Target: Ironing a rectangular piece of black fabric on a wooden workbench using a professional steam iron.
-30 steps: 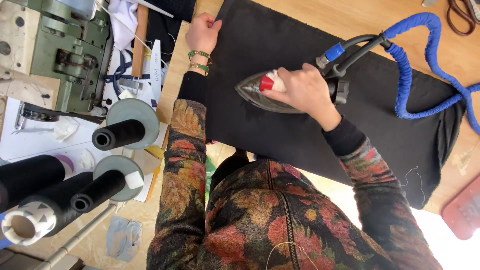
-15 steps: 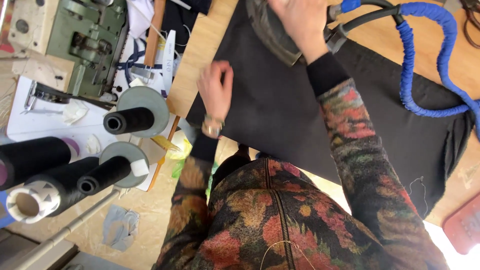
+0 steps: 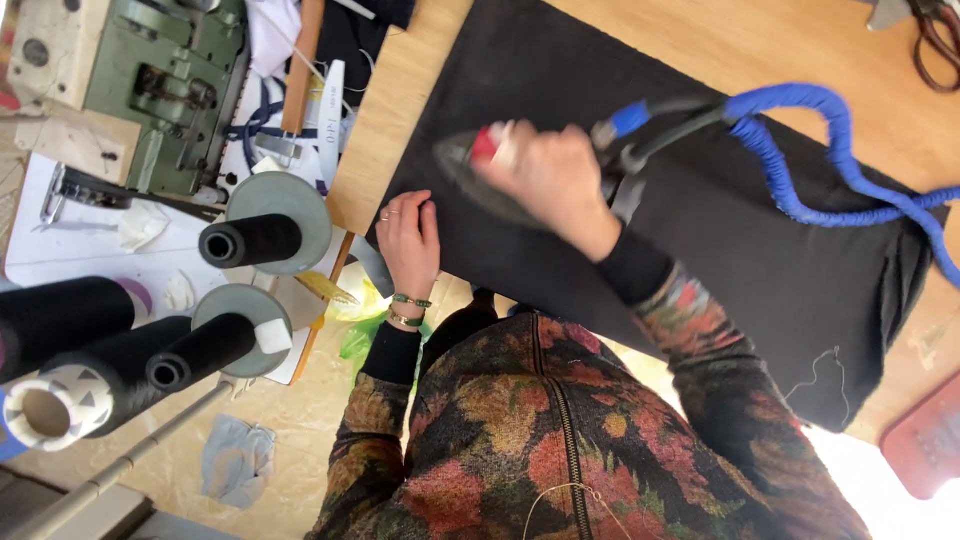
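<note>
Right hand (image 3: 548,170) gripping blurred iron (image 3: 470,170), left hand (image 3: 408,238) apparently flat on black fabric (image 3: 720,230) beside it

right hand (image 3: 548,178) and iron (image 3: 480,175) motion-blurred, scissors (image 3: 935,30) cut off

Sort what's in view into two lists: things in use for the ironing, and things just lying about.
In use:
right hand gripping the iron
blue hose
black fabric, held flat by the left hand

Lying about:
green sewing machine
black thread cones
scissors
grey rag
</note>
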